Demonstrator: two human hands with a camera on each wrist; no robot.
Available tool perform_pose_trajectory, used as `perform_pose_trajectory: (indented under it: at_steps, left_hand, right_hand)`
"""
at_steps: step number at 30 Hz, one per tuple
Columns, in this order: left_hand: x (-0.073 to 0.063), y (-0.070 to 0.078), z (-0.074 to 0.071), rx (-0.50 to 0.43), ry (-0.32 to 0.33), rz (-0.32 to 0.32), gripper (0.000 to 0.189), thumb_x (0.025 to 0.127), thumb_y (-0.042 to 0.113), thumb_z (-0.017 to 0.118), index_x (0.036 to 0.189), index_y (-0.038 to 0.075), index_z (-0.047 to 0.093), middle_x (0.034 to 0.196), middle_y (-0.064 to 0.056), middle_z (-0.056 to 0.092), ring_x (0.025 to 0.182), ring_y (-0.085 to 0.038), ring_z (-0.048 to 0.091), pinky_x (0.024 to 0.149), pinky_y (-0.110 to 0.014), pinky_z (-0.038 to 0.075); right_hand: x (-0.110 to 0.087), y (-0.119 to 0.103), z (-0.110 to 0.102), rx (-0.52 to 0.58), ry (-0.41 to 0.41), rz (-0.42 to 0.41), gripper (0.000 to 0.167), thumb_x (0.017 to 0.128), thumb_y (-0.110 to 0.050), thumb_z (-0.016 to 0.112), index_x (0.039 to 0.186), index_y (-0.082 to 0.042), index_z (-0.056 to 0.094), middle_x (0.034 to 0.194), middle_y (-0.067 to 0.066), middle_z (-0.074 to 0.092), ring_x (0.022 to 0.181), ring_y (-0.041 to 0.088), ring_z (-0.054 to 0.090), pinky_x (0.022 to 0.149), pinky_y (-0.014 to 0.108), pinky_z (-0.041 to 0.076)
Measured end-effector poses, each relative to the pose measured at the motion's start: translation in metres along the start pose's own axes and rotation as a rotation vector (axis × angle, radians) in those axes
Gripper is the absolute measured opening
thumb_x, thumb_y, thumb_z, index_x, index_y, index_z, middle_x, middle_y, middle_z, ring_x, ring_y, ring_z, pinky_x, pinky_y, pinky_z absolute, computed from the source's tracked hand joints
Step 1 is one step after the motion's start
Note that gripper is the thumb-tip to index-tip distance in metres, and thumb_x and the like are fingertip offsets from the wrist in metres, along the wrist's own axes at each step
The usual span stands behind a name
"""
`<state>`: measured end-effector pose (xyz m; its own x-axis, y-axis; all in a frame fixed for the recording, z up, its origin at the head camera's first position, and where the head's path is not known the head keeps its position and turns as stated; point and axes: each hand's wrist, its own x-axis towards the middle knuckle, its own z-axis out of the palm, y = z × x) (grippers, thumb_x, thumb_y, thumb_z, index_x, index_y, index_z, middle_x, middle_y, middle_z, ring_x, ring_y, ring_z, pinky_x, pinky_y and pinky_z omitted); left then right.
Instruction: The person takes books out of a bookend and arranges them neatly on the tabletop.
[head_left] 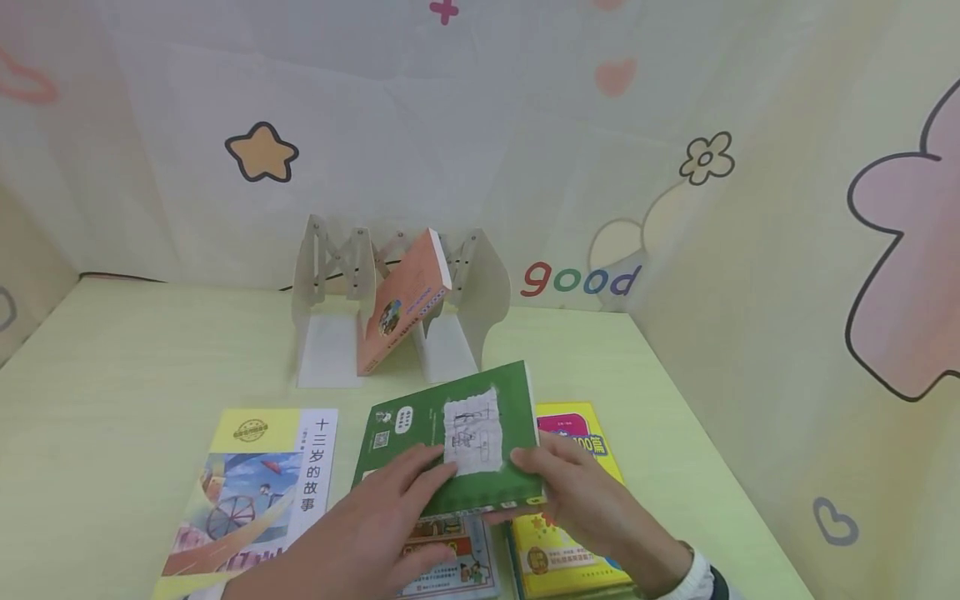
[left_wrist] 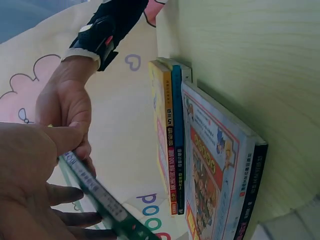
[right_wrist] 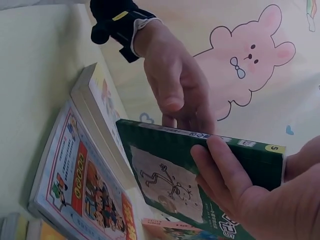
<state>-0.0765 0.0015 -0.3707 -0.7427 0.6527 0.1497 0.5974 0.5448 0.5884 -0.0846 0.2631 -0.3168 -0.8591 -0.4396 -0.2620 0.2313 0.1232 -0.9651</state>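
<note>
A green book [head_left: 412, 425] with a white drawing panel is held tilted above the other books. My right hand [head_left: 588, 492] grips its right edge, the thumb on the upper cover and the other fingers beneath. On the near left part of that cover lie the extended fingers of my left hand [head_left: 360, 533]; its thumb stands apart from the book. The right wrist view shows the left hand [right_wrist: 177, 75] with its thumb loose near the spine. Below the green book are a blue-bordered book [head_left: 468, 575] and a yellow book [head_left: 585, 542], each on top of another.
A grey expandable bookend rack [head_left: 487, 283] stands at the back, with an orange book [head_left: 408, 292] leaning inside. To the left lies a yellow-and-white book [head_left: 251, 492]. Printed cloth [head_left: 480, 150] hangs behind the table, and more on the right side.
</note>
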Motion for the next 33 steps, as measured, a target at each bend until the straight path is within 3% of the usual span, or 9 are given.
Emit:
perform_pose_trajectory:
  at_steps: [5,9,12,15,18,24,28,31,33]
  left_hand:
    - [0.001,0.002,0.009,0.063,0.060,0.020,0.078,0.095,0.041,0.075,0.158,0.009,0.040,0.164,-0.011,0.033,0.149,-0.034,0.034,0.112,-0.056,0.042]
    - [0.001,0.003,0.012,0.137,0.114,0.033,0.075,0.098,0.032,0.072,0.160,0.010,0.036,0.165,-0.012,0.032,0.150,-0.035,0.032,0.116,-0.055,0.038]
    - [-0.003,0.002,0.013,0.165,0.134,0.040,0.095,0.092,0.059,0.072,0.162,0.010,0.031,0.166,-0.013,0.030,0.152,-0.035,0.030,0.118,-0.056,0.035]
    - [-0.005,0.000,0.013,0.167,0.156,0.057,0.119,0.078,0.084,0.064,0.163,0.010,0.027,0.166,-0.014,0.029,0.151,-0.036,0.030,0.117,-0.058,0.034]
    - [-0.005,-0.002,0.014,0.191,0.188,0.077,0.127,0.071,0.090,0.063,0.162,0.010,0.026,0.165,-0.015,0.030,0.150,-0.037,0.032,0.116,-0.058,0.036]
    - [0.000,-0.006,0.013,0.224,0.255,0.121,0.127,0.062,0.074,0.087,0.160,0.015,0.031,0.157,-0.012,0.038,0.141,-0.034,0.041,0.111,-0.057,0.043]
    - [0.003,-0.006,0.009,0.227,0.294,0.158,0.113,0.069,0.050,0.095,0.158,0.018,0.034,0.152,-0.011,0.042,0.138,-0.033,0.045,0.109,-0.057,0.045]
    - [0.004,-0.005,0.005,0.219,0.315,0.172,0.101,0.076,0.025,0.095,0.158,0.019,0.036,0.151,-0.009,0.045,0.136,-0.031,0.048,0.108,-0.055,0.047]
    - [0.004,-0.005,0.002,0.210,0.325,0.167,0.099,0.077,0.017,0.094,0.158,0.020,0.037,0.152,-0.006,0.045,0.135,-0.028,0.049,0.108,-0.051,0.048]
  right_hand:
    - [0.002,0.000,0.006,0.068,-0.011,-0.026,0.055,0.110,-0.018,0.043,0.160,0.003,0.029,0.153,0.024,0.048,0.121,0.035,0.065,0.107,0.048,0.049]
    - [0.004,-0.001,0.010,0.147,-0.039,-0.046,0.056,0.111,-0.018,0.044,0.160,0.004,0.028,0.155,0.025,0.045,0.121,0.033,0.065,0.101,0.046,0.053]
    - [0.005,-0.002,0.011,0.189,-0.060,-0.057,0.057,0.111,-0.020,0.045,0.159,0.005,0.027,0.153,0.026,0.048,0.118,0.032,0.067,0.099,0.045,0.055]
    - [0.005,-0.002,0.012,0.202,-0.082,-0.070,0.058,0.112,-0.022,0.044,0.160,0.005,0.025,0.151,0.026,0.049,0.114,0.030,0.069,0.099,0.043,0.055]
    - [0.005,-0.001,0.012,0.213,-0.102,-0.077,0.059,0.112,-0.023,0.044,0.160,0.006,0.025,0.150,0.025,0.050,0.112,0.029,0.070,0.099,0.043,0.055]
    - [0.007,-0.001,0.011,0.243,-0.139,-0.085,0.058,0.113,-0.024,0.043,0.159,0.007,0.026,0.146,0.021,0.057,0.106,0.029,0.072,0.104,0.044,0.052]
    - [0.008,-0.002,0.009,0.244,-0.174,-0.100,0.058,0.114,-0.027,0.039,0.160,0.004,0.024,0.145,0.018,0.058,0.106,0.030,0.073,0.103,0.042,0.053]
    - [0.008,-0.005,0.009,0.206,-0.186,-0.134,0.057,0.115,-0.031,0.035,0.162,0.000,0.025,0.145,0.018,0.058,0.109,0.031,0.072,0.096,0.040,0.057]
    - [0.008,-0.007,0.008,0.168,-0.185,-0.155,0.056,0.115,-0.033,0.032,0.162,-0.003,0.027,0.144,0.017,0.059,0.111,0.030,0.071,0.091,0.038,0.060]
